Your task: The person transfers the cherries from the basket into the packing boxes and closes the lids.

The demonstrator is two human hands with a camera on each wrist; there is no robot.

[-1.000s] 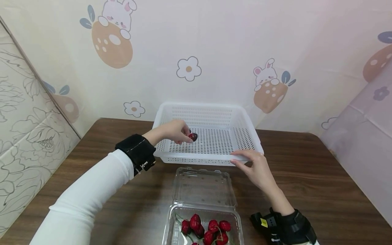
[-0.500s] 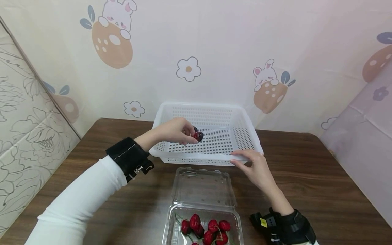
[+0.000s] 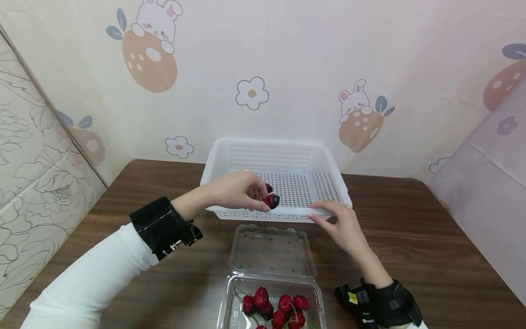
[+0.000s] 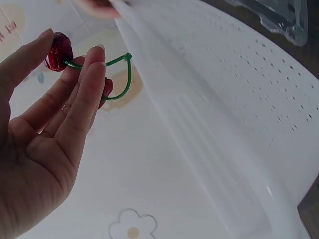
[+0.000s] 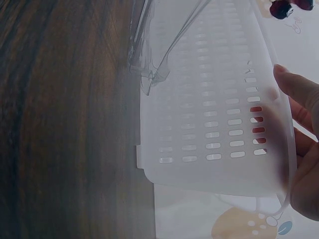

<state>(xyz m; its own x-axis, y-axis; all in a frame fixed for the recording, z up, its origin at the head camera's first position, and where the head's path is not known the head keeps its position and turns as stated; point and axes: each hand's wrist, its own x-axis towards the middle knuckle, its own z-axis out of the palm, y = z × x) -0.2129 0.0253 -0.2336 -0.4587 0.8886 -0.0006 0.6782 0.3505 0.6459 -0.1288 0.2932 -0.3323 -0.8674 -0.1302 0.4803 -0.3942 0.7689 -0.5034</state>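
A pair of dark red cherries (image 3: 272,201), joined by a green stem (image 4: 129,82), is pinched in my left hand (image 3: 234,189). In the head view this hand is over the near left part of a white perforated plastic basket (image 3: 263,213). The left wrist view shows one cherry (image 4: 59,52) between thumb and fingers and the other partly hidden behind the fingers. My right hand (image 3: 344,228) grips the basket's near rim at the right, thumb on the outer side and fingers inside, as the right wrist view shows.
Nearer to me, a clear hinged plastic box (image 3: 223,306) lies with its lid (image 3: 273,251) folded back toward the basket. Several red cherries (image 3: 261,298) with green stems are inside. The wooden table (image 3: 411,219) meets a patterned backdrop (image 3: 296,55) behind the basket.
My left hand has moved to the right and then nearer to me, carrying the cherries from over the basket's inside to its near rim. The right hand stays on the rim.
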